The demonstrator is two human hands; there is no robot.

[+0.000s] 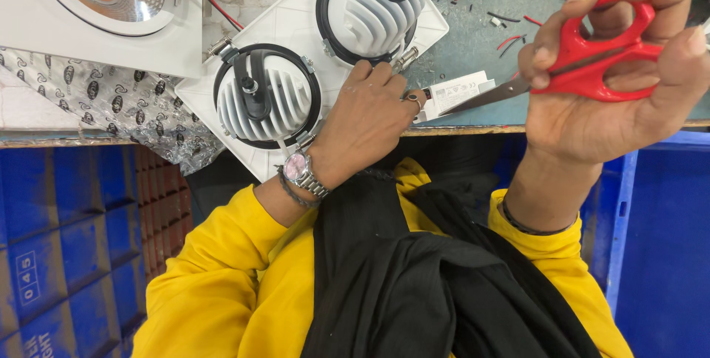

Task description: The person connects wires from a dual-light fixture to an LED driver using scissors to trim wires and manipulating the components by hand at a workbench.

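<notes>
Gripping red-handled scissors (pixel 592 58), the right hand (pixel 614 84) has its fingers closed through the loops, the blades pointing left toward the left hand (pixel 366 125), which rests fingers-down on a white twin-lamp fitting (pixel 310 69) at the workbench (pixel 473 40) edge, just beside a small white box (pixel 458 92).

Scissors (pixel 592 62) blade tip prob. hidden behind left hand (pixel 366 117).

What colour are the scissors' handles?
Red, on the scissors in the right hand; head view.
</notes>
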